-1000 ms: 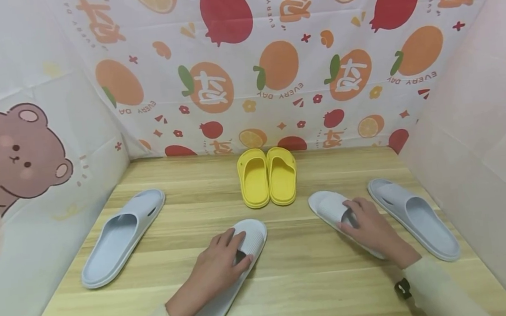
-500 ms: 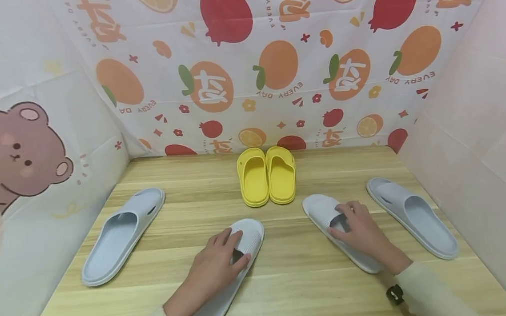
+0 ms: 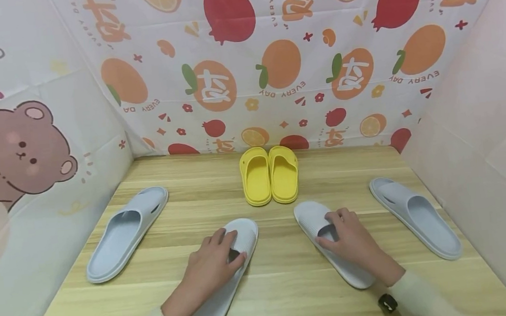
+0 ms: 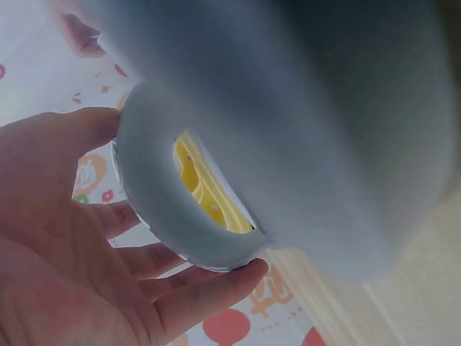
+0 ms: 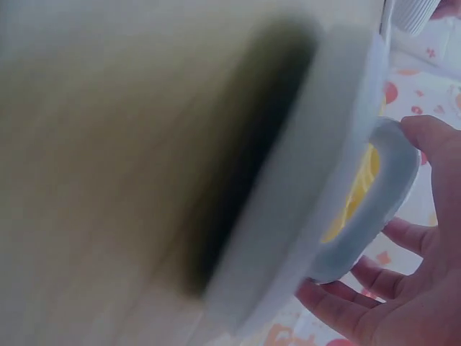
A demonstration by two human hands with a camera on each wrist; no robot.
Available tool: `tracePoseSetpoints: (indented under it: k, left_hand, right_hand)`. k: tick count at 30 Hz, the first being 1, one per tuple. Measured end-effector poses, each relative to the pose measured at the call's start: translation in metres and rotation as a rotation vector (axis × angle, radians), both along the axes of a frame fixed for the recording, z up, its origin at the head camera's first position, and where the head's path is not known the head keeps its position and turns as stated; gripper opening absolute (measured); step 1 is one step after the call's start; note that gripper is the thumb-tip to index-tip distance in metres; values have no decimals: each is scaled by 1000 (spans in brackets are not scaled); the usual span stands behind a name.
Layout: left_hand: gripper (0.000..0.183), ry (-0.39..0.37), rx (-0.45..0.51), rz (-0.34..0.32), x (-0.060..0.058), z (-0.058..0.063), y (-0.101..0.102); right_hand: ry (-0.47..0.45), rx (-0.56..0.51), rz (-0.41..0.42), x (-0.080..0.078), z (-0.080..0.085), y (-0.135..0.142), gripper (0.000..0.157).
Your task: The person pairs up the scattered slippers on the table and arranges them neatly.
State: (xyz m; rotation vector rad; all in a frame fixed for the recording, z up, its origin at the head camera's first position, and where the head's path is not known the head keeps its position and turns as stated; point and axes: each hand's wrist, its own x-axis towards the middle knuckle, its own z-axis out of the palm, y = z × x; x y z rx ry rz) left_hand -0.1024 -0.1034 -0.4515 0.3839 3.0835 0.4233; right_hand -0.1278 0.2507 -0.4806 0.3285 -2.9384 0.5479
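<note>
In the head view my left hand [image 3: 210,264] grips the ribbed strap of a pale grey slipper [image 3: 245,234], its toe pointing away and to the right. My right hand [image 3: 352,237] holds a matching slipper [image 3: 310,216] by its strap, toe away and to the left. Both toes angle towards the middle. In the left wrist view, thumb and fingers curl round the strap's outer edge [image 4: 148,180]. The right wrist view has fingers and thumb on the other strap [image 5: 392,173], with dark shadow beside the sole. Whether that sole touches the wood is unclear.
A yellow pair of slippers [image 3: 257,180] stands side by side at the back middle. One light blue-grey slipper [image 3: 126,234] lies at the left, and a similar grey slipper [image 3: 421,218] at the right. Printed cloth walls [image 3: 318,72] surround the wooden surface [image 3: 282,286] on three sides.
My right hand has moved its slipper leftward and nearer to me, away from the grey slipper at the right. The left hand and its slipper have shifted only slightly left.
</note>
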Motion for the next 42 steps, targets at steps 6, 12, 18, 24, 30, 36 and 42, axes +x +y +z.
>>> tracePoseSetpoints:
  k: [6, 12, 18, 24, 30, 36, 42]
  left_hand:
    - [57, 39, -10, -34, -2, 3, 0]
    - [59, 60, -26, -41, -4, 4, -3]
    - [61, 54, -39, -30, -3, 5, -3]
    - [62, 59, -24, -6, -4, 5, 0]
    - [59, 110, -35, 37, -3, 4, 4]
    - [60, 162, -45, 64, -3, 4, 5]
    - [57, 151, -39, 104, -7, 2, -4]
  right_hand:
    - [-8, 37, 10, 3, 4, -16, 67]
    - [-19, 56, 21, 2, 5, -34, 65]
    - [-16, 60, 34, 3, 5, -50, 66]
    - [-28, 36, 43, 0, 9, -67, 61]
    - [-41, 47, 49, -1, 8, -83, 59]
    - [-35, 42, 54, 0, 12, -97, 56]
    - [-35, 51, 45, -2, 15, -118, 57]
